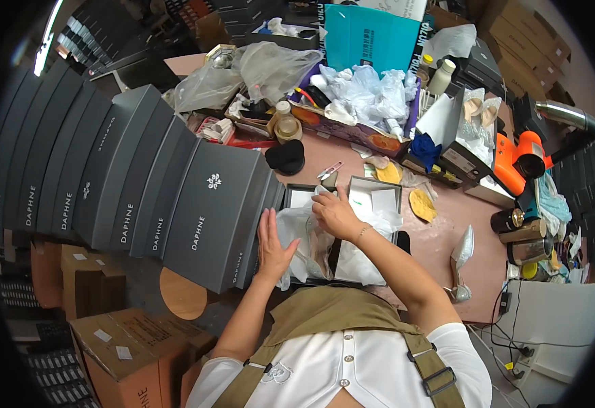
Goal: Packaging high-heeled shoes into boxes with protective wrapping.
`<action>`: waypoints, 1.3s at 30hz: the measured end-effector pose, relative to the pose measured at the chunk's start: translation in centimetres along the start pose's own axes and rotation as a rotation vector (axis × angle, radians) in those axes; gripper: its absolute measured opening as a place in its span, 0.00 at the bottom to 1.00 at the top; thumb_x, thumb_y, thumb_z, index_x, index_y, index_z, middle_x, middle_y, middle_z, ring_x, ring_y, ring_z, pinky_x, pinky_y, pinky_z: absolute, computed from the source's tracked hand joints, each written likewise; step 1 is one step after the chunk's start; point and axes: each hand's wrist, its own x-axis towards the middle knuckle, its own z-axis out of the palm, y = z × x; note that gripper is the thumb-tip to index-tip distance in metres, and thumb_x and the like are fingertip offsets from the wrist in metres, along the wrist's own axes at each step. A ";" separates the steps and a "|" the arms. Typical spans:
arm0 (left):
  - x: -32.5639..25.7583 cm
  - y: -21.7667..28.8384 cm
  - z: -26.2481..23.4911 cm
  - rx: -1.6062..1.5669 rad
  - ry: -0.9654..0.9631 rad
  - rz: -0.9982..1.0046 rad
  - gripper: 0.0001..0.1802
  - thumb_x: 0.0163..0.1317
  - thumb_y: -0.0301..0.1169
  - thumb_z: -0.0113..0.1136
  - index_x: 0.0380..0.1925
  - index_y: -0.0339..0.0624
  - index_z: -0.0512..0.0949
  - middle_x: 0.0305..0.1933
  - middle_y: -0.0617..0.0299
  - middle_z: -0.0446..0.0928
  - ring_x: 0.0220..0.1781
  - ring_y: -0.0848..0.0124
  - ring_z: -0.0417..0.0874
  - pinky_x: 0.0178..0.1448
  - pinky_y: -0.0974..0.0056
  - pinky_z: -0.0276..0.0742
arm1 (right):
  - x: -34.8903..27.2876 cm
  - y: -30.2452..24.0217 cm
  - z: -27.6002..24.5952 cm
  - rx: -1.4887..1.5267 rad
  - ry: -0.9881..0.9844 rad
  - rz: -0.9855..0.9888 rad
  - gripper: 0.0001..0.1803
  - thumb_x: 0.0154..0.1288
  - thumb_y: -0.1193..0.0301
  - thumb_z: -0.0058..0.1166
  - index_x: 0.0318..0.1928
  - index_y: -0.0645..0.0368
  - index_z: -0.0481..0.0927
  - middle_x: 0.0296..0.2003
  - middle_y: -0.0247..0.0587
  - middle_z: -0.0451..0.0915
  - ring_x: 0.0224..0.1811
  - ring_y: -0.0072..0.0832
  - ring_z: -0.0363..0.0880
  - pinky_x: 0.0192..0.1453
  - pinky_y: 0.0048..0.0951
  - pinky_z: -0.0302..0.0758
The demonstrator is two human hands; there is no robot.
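Observation:
In front of me lies an open shoe box (324, 280) with white tissue paper (290, 228) and a pale shoe (319, 248) partly wrapped in it. My left hand (276, 246) rests along the box's left side, fingers stretched out against the tissue. Over the far part of the box, my right hand (337, 214) has bent fingers pinching the tissue paper; its fingertips are partly hidden. Just right of this, a box lid (398, 197) holds more white paper. A silvery high-heeled shoe (462, 255) lies on the table at the right.
Dark shoe boxes (209, 211) stand in a row at the left. Across the back are a carton of crumpled plastic (365, 95), bottles (441, 76) and clear bags (277, 68). Scissors (330, 171) and yellow pads (422, 205) lie nearby. An orange heat gun (515, 163) stands at the right.

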 end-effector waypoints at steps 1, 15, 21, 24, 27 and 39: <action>0.5 -0.7 0.1 -0.024 -0.081 -0.013 0.48 0.46 0.27 0.70 0.67 0.41 0.54 0.57 0.46 0.69 0.62 0.51 0.66 0.65 0.55 0.63 | -0.4 -0.6 -1.9 0.102 -0.023 -0.044 0.15 0.49 0.74 0.59 0.41 0.55 0.74 0.52 0.44 0.74 0.60 0.40 0.69 0.68 0.59 0.51; 3.6 0.3 2.7 -0.325 -0.083 0.125 0.11 0.47 0.16 0.49 0.31 0.38 0.76 0.43 0.53 0.75 0.52 0.54 0.75 0.61 0.55 0.67 | -21.1 -1.2 -17.2 -0.057 0.133 0.421 0.09 0.49 0.78 0.57 0.33 0.57 0.75 0.32 0.36 0.74 0.36 0.36 0.73 0.47 0.36 0.66; 5.7 -3.3 6.0 -1.064 -0.107 -0.341 0.04 0.59 0.18 0.50 0.33 0.36 0.72 0.48 0.55 0.74 0.55 0.68 0.74 0.61 0.63 0.69 | -24.2 -1.8 -16.2 0.635 0.055 0.841 0.07 0.56 0.77 0.57 0.35 0.64 0.75 0.28 0.42 0.76 0.30 0.29 0.74 0.36 0.28 0.71; 7.1 -3.1 4.9 -1.018 0.061 -0.418 0.06 0.59 0.17 0.47 0.34 0.37 0.72 0.44 0.57 0.74 0.51 0.69 0.76 0.57 0.65 0.71 | -24.0 -2.8 -16.4 0.613 0.119 0.835 0.06 0.57 0.78 0.55 0.36 0.65 0.75 0.28 0.40 0.78 0.30 0.24 0.74 0.35 0.26 0.71; 6.8 -4.6 3.8 -1.477 0.002 -0.559 0.07 0.59 0.17 0.46 0.35 0.38 0.72 0.42 0.58 0.74 0.47 0.68 0.76 0.56 0.64 0.73 | -24.4 -1.4 -16.5 0.434 0.210 0.756 0.09 0.51 0.83 0.54 0.36 0.64 0.75 0.31 0.43 0.75 0.34 0.34 0.76 0.38 0.30 0.72; 0.4 6.6 8.6 -1.854 -0.457 -1.201 0.38 0.60 0.55 0.57 0.58 0.37 0.64 0.57 0.51 0.68 0.62 0.58 0.68 0.67 0.49 0.63 | -23.0 -5.3 -14.3 -0.123 0.088 0.174 0.12 0.45 0.75 0.58 0.35 0.55 0.77 0.43 0.38 0.76 0.37 0.34 0.74 0.41 0.35 0.68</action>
